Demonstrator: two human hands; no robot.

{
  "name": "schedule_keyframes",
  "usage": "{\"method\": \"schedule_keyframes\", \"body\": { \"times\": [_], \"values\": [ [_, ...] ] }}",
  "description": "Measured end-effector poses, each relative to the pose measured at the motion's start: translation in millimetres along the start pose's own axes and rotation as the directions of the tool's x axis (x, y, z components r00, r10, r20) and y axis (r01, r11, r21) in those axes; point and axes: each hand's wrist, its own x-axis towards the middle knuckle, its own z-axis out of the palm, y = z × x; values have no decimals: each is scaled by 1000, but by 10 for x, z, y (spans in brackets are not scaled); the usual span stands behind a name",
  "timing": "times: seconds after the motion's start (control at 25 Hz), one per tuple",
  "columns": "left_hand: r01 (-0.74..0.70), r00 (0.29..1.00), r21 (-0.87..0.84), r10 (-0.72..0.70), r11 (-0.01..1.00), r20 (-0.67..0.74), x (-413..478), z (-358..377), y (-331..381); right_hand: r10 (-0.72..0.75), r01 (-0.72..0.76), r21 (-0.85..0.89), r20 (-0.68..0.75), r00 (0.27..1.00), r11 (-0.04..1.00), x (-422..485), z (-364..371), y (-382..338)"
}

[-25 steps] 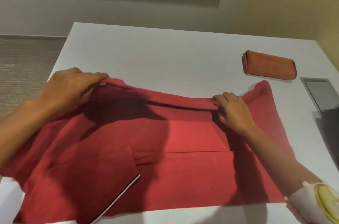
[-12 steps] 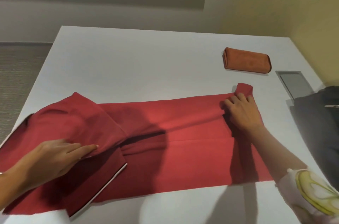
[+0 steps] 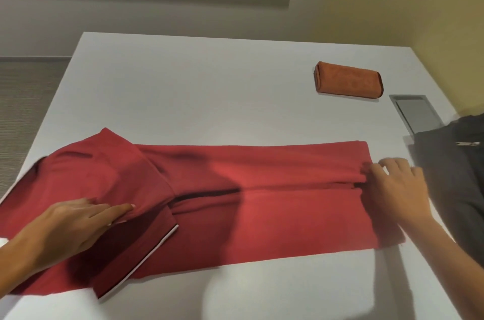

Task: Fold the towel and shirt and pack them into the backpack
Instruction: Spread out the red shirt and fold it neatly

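Observation:
A red shirt (image 3: 275, 204) lies across the white table (image 3: 209, 94), its far side folded in to form a long band. My left hand (image 3: 70, 228) lies flat on the sleeve end at the left, fingers straight. At the shirt's right end my right hand (image 3: 395, 188) rests with fingers spread over the fold edge. The orange towel (image 3: 348, 83) sits folded at the far right of the table. The dark grey backpack (image 3: 455, 188) lies at the right edge, just beyond my right hand.
A grey metal plate (image 3: 416, 115) is set into the table between the towel and the backpack. A yellow wall runs along the right. The table's left edge drops to carpeted floor (image 3: 23, 99).
Both hands brought the shirt's far side down into a fold. My left hand then moved to the sleeve, and my right hand slid along the fold to the right end.

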Motion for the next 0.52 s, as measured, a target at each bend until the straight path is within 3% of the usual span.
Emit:
{"method": "schedule_keyframes", "body": {
  "times": [0.12,0.24,0.36,0.4,0.52],
  "values": [
    [-9,999,3,8,1000,53,34,-61,119,23,-18,-33,156,987,999,-176,83,-72],
    [53,987,-61,-44,997,153,112,-192,277,160,-167,16,202,966,986,-47,-11,-233],
    [348,937,-147,-338,926,93,231,-296,353,206,-235,178,168,964,955,249,-238,-642],
    [495,867,-145,-497,856,30,277,-289,299,181,-215,257,150,972,942,366,-326,-876],
    [835,541,-68,-838,546,-74,459,-151,-43,77,-114,477,97,992,871,616,-573,-1735]
  ]
}}
